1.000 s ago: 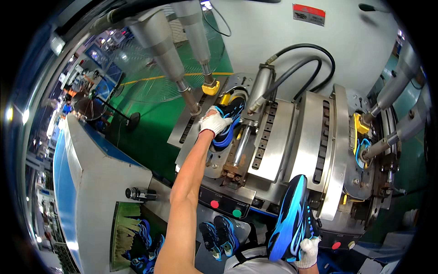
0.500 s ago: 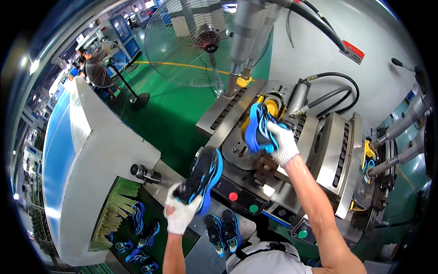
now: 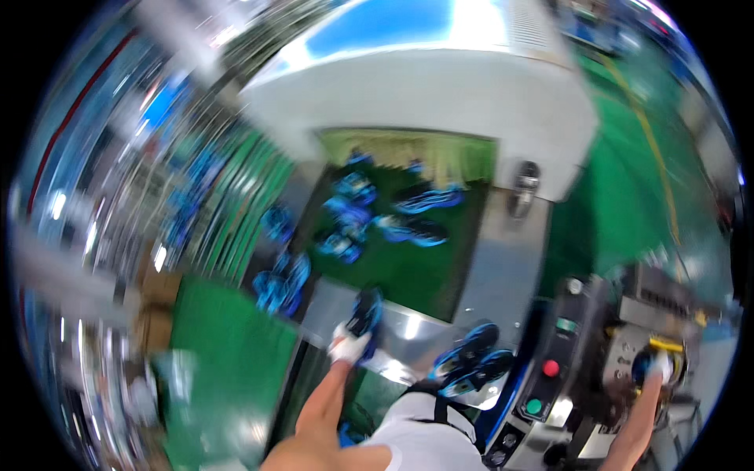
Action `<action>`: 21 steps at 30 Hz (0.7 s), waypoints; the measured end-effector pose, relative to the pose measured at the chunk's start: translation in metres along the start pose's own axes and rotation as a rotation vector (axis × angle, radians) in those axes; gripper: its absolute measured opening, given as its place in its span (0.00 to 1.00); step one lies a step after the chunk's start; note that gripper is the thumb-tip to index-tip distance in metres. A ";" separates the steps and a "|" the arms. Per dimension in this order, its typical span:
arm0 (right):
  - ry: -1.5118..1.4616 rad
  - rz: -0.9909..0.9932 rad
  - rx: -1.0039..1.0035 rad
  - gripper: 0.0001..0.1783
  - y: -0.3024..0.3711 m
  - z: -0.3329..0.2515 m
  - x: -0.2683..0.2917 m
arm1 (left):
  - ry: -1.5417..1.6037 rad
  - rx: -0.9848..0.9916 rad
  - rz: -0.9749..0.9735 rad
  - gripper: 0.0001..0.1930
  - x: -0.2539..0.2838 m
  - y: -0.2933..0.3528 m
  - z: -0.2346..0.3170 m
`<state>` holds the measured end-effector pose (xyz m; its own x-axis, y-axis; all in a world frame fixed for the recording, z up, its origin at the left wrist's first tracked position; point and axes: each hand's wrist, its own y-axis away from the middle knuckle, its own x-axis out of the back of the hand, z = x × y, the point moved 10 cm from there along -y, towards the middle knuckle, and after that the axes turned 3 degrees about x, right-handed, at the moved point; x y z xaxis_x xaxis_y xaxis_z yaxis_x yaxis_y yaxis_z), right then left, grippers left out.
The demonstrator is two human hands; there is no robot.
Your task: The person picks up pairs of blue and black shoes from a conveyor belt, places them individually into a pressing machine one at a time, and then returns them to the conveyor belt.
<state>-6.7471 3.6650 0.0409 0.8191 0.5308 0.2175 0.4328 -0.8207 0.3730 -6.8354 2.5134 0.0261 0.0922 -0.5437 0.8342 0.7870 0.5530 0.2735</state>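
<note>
My left hand (image 3: 349, 344), in a white glove, grips a black and blue sneaker (image 3: 366, 311) by one end, over the metal front ledge of the conveyor. Out to the far right, my gloved right hand (image 3: 664, 366) is at the press machine (image 3: 624, 357), closed round a dark blue sneaker (image 3: 644, 363) that is partly hidden and blurred. Between my arms a pair of black and blue sneakers (image 3: 475, 353) rests on the metal ledge, close to my body.
Several blue sneakers lie on the green conveyor belt (image 3: 393, 275), below a strip curtain (image 3: 463, 157) in a white machine housing (image 3: 393, 94). More sneakers (image 3: 283, 286) sit left of the belt. A control panel (image 3: 550, 345) with red and green buttons stands right. Racks (image 3: 212, 196) are far left.
The view has swung left, bringing the conveyor to the middle. My left hand has carried its sneaker leftward along the ledge. My right hand stays by the press at the right.
</note>
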 end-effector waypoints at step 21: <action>1.644 -0.017 0.685 0.58 0.493 0.037 -0.274 | 0.068 -1.195 -0.538 0.15 0.015 -0.003 0.050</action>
<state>-6.7446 3.1071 0.1311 -0.1845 -0.1690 0.9682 0.8520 -0.5185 0.0719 -6.8668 2.5356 0.0615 -0.3984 -0.5694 0.7191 0.7827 -0.6198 -0.0571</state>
